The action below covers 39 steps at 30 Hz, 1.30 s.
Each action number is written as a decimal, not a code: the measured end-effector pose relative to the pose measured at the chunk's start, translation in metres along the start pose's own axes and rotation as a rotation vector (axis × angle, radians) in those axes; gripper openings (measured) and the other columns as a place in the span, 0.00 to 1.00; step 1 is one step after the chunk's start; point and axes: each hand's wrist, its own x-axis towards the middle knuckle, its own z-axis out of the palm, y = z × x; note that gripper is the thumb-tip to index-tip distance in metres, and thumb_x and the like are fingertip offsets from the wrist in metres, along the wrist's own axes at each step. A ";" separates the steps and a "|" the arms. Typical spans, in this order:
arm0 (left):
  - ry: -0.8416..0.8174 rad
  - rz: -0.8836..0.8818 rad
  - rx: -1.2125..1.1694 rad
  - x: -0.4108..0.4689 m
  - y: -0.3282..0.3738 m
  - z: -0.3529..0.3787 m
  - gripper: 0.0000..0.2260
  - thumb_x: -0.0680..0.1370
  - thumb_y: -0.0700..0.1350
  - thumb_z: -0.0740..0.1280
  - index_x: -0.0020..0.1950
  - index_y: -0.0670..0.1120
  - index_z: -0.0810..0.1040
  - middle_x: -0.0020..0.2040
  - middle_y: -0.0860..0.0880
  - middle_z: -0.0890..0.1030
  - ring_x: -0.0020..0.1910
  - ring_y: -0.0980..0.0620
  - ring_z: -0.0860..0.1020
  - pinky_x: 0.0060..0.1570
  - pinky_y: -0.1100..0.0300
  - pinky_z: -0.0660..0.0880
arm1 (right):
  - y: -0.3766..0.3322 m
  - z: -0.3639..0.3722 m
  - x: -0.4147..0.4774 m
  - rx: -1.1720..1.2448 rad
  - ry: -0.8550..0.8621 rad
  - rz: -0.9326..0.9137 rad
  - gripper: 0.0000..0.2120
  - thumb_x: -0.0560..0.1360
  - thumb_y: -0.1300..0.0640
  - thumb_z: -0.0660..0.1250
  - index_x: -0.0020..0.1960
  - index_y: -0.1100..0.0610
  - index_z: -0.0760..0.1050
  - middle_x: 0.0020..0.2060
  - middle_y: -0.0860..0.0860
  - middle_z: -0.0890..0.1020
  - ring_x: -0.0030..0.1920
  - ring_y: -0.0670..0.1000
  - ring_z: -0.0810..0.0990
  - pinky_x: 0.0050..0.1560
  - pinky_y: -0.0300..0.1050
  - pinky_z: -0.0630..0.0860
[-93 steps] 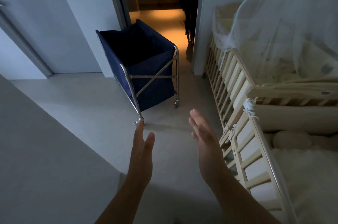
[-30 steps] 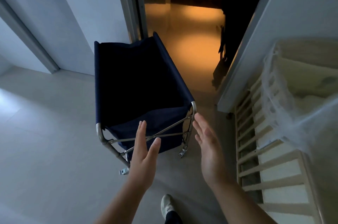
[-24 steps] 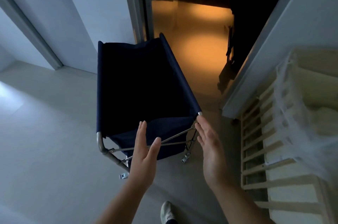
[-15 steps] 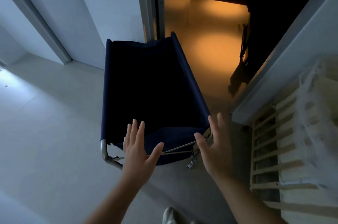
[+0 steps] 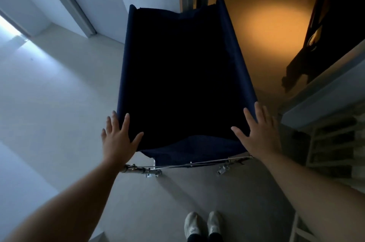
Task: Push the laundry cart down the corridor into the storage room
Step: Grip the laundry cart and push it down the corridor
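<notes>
Laundry cart [image 5: 183,75] lies between left hand [image 5: 117,141] and right hand [image 5: 258,137], each grip spread open.

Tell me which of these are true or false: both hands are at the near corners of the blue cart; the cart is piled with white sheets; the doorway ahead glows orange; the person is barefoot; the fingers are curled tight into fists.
1. Both hands are at the cart's near corners. True: the left hand and right hand sit at the near corners of the laundry cart.
2. The cart is piled with white sheets. False: its inside looks dark, with no white sheets showing.
3. The doorway ahead glows orange. True: the corridor floor is lit orange.
4. The person is barefoot. False: white shoes show.
5. The fingers are in fists. False: they are spread open.
</notes>
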 end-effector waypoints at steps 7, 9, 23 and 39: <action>-0.025 0.000 -0.015 0.015 -0.008 0.019 0.37 0.74 0.63 0.67 0.77 0.48 0.59 0.78 0.38 0.56 0.76 0.35 0.56 0.61 0.36 0.68 | 0.006 0.011 0.022 -0.062 -0.031 0.042 0.35 0.79 0.36 0.54 0.80 0.54 0.53 0.81 0.55 0.47 0.80 0.59 0.48 0.75 0.57 0.55; -0.031 -0.008 -0.022 0.015 -0.009 0.022 0.36 0.75 0.61 0.67 0.77 0.49 0.58 0.79 0.39 0.54 0.76 0.36 0.55 0.61 0.37 0.69 | 0.003 0.011 0.021 -0.093 -0.032 0.044 0.35 0.80 0.39 0.56 0.80 0.56 0.53 0.81 0.56 0.47 0.80 0.60 0.49 0.74 0.57 0.57; -0.130 -0.018 0.043 0.006 -0.009 0.021 0.38 0.72 0.27 0.61 0.79 0.47 0.54 0.80 0.41 0.44 0.74 0.30 0.54 0.54 0.36 0.75 | 0.010 0.020 0.016 -0.139 -0.024 0.033 0.38 0.78 0.40 0.60 0.79 0.61 0.54 0.81 0.56 0.47 0.79 0.58 0.51 0.64 0.55 0.74; -0.146 -0.019 0.023 -0.058 -0.016 0.022 0.39 0.71 0.26 0.64 0.79 0.46 0.56 0.80 0.39 0.47 0.74 0.30 0.56 0.53 0.37 0.76 | 0.022 0.040 -0.046 -0.145 -0.003 0.016 0.38 0.75 0.39 0.65 0.77 0.58 0.62 0.80 0.57 0.54 0.78 0.61 0.57 0.54 0.54 0.80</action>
